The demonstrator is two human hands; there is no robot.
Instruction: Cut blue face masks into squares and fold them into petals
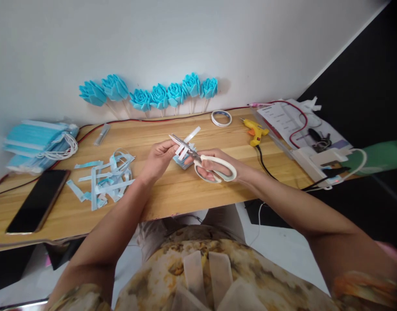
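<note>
White-handled scissors [230,169] are in my right hand [214,160], whose fingers are wrapped through the loops. Their blades point up and left, across small white strips [182,151]. My left hand [164,156] is closed, with thumb and fingers pinching the white strips near the blades. One longer white strip [193,134] sticks out beyond the blades. Under the blades, partly covered by my hands, lie light blue pieces [184,162] on the wooden table [172,203]. To the left of my left hand is a loose pile of cut blue and white strips [103,183].
Several blue fabric flowers [159,96] on sticks lean against the wall. Blue face masks [36,140] and a phone [39,201] lie at left. A tape roll [221,118], a yellow glue gun [255,131], papers [282,119] and a white power strip [310,166] are at right.
</note>
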